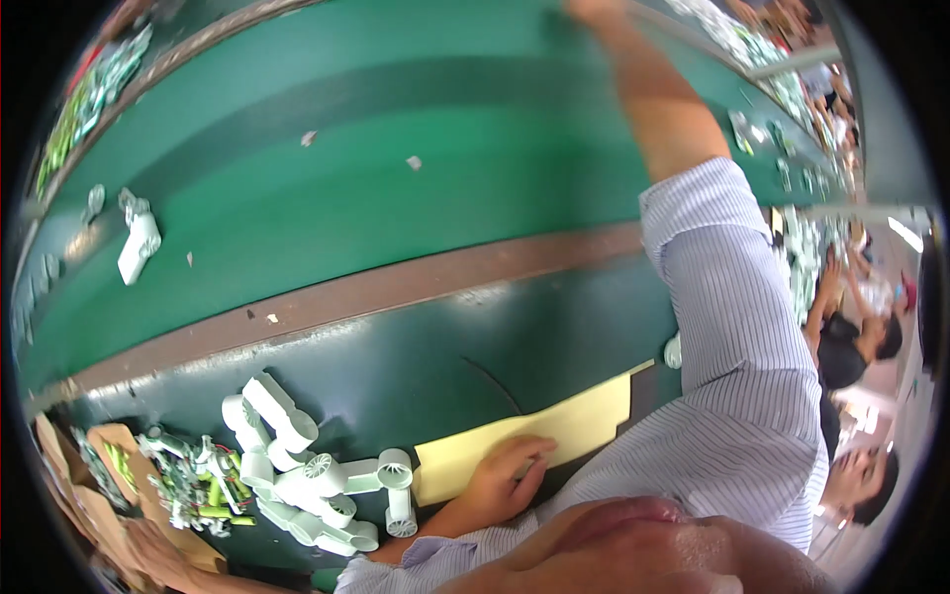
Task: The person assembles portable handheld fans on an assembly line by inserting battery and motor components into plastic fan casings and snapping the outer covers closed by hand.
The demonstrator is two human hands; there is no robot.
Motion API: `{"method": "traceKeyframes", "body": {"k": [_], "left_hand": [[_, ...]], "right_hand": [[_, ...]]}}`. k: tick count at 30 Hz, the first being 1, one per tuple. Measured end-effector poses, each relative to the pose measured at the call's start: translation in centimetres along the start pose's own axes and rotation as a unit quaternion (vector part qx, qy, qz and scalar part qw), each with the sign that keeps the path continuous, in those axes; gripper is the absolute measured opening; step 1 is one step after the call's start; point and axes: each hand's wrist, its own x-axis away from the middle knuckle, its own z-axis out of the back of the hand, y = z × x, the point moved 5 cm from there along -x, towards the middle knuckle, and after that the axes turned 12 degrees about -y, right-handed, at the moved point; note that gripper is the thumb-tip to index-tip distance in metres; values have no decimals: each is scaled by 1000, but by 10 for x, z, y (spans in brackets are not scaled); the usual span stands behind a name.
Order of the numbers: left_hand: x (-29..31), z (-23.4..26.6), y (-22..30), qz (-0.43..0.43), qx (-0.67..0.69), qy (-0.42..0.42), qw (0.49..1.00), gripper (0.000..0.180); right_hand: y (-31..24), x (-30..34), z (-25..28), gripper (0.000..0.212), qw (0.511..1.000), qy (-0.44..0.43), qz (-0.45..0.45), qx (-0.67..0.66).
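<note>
My left hand (510, 477) rests on a long strip of yellow paper or card (584, 424) on the near bench, its fingers curled in. A dark gap shows between the fingers, and what they hold, if anything, I cannot make out. Left of it lies a pile of pale plastic housings (307, 480) with round, vented ends, like hair dryer shells. My right arm stretches far across the green conveyor belt (396, 218). At the top edge my right hand (594, 10) is blurred and partly cut off, so its fingers cannot be read.
A brown ledge (396, 288) divides belt from bench (416, 361). On the belt's left lies a white part (140, 243). Small wired parts (203, 480) fill a cardboard box (99, 495) at lower left, beside another person's hand (153, 554). Several people sit along the right.
</note>
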Motion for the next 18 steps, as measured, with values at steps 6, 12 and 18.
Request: {"method": "traceKeyframes", "body": {"k": [6,12,18], "left_hand": [[-17,-38,-1,-9,-68,-25,997,23],[-1,-60,24,-128,-300,-18,945,31],[14,-101,19,-195,-494,-96,842,37]], "right_hand": [[-14,76,-9,31,900,342,160,216],[-155,292,-24,47,976,120,162,-86],[-151,441,-61,46,973,71,206,-72]]}}
